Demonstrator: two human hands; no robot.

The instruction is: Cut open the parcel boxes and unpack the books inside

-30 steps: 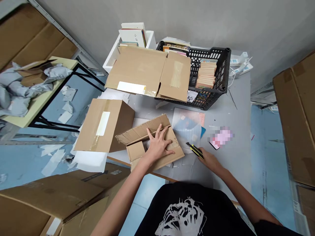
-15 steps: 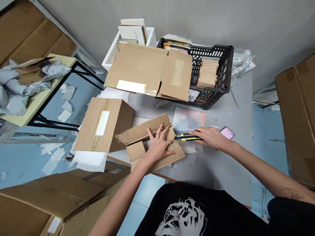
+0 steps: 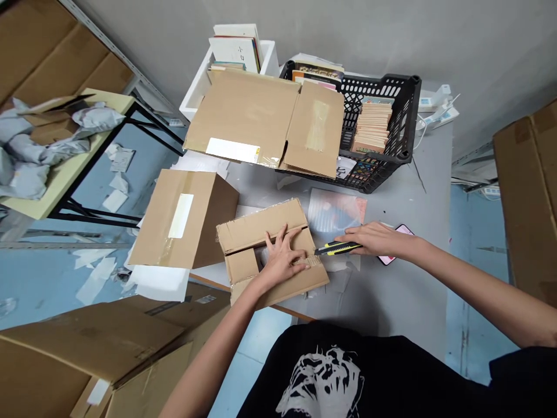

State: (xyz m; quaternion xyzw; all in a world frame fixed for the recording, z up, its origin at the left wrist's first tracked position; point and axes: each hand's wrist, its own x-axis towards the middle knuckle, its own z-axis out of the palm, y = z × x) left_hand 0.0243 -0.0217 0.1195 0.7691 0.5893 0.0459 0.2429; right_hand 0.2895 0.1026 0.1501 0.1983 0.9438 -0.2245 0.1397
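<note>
1 left hand point(image 3: 282, 262) lies splayed on the box point(image 3: 298, 284) on the table point(image 3: 418, 307), the right hand point(image 3: 369, 237) wraps the cutter point(image 3: 337, 248), and the box looks light, stiffish, best held by its edges

Busy going on the grey table point(image 3: 418, 296), centre frame! The opened carton point(image 3: 263, 223) sits near its front edge, and just left of it there's the taped carton point(image 3: 169, 223), white sheets point(image 3: 161, 283) poking out beneath. Right of centre, a clear-wrapped sheet point(image 3: 335, 208) lies flat, then a phone point(image 3: 386, 260). Along the back, a white tub point(image 3: 195, 87), a black crate point(image 3: 402, 133) and, upper right, a power strip point(image 3: 444, 116). Over to the upper left, a pale-topped table point(image 3: 102, 119) carries grey parcels point(image 3: 26, 145), and down on the blue floor point(image 3: 467, 331), paper scraps point(image 3: 115, 200) lie scattered!
</note>
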